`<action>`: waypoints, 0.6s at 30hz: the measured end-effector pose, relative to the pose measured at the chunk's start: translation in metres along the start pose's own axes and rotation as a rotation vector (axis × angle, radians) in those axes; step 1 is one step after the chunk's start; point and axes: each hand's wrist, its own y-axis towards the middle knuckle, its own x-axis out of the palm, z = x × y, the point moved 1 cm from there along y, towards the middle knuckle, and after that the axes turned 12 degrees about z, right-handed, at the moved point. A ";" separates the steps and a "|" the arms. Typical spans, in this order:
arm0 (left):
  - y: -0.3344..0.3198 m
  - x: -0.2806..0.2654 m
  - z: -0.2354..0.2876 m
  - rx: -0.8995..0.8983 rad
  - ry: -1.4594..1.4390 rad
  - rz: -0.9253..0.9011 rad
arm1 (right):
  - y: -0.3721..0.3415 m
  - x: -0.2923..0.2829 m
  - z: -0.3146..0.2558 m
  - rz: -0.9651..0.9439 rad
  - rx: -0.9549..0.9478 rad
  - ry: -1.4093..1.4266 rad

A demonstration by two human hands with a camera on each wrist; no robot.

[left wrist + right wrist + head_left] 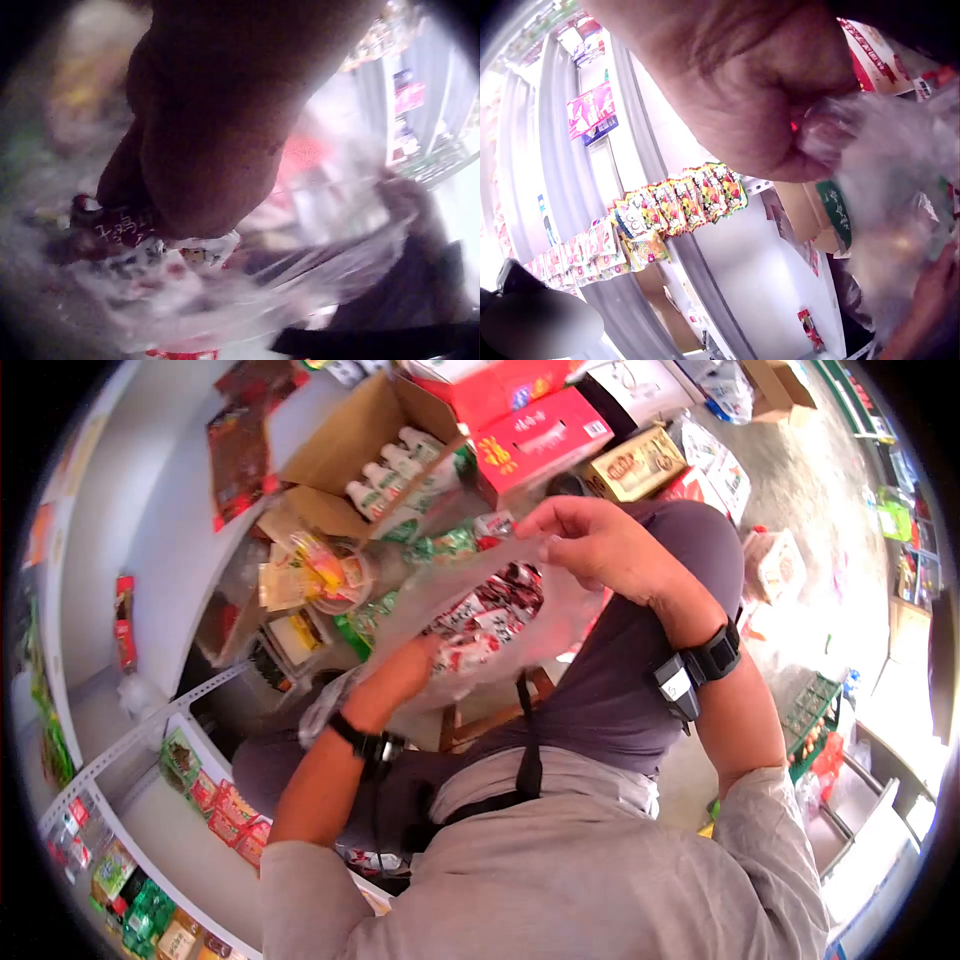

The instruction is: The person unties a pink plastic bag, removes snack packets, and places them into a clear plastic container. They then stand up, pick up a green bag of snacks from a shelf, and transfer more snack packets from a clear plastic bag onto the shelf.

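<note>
A clear plastic bag (pixel 385 650) hangs open above the person's lap, holding small red, white and dark wrapped snack packets (pixel 500 610). Its far right rim is pinched by the right hand (pixel 595 545), and the right wrist view shows the thin film (pixel 900 150) bunched at those fingers. The left hand (pixel 408 668) reaches into the bag from the near left side. Close up, in the left wrist view, that hand (pixel 210 165) presses down among the packets, beside a dark red one (pixel 124 225) with white lettering. Its fingertips are hidden, so I cannot tell whether they grip a packet.
An open carton (pixel 340 435) of white bottles stands ahead, beside red boxes (pixel 540 445) and a gold box (pixel 638 463). Left of the bag is a round tub (pixel 345 575) with packets. White shelving (pixel 150 710) runs along the left; a green crate (pixel 812 710) sits at right.
</note>
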 end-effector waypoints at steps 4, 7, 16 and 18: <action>-0.085 -0.098 0.082 0.116 0.159 0.095 | -0.007 0.012 -0.010 0.042 -0.205 -0.143; -0.153 -0.198 0.107 0.105 -0.173 0.421 | -0.009 0.022 -0.015 0.032 -0.104 -0.084; -0.238 -0.427 0.048 0.218 -1.066 1.519 | -0.003 0.026 0.006 0.043 -0.111 -0.084; -0.238 -0.455 0.002 0.299 -1.110 1.590 | 0.000 0.025 0.010 0.059 -0.133 -0.085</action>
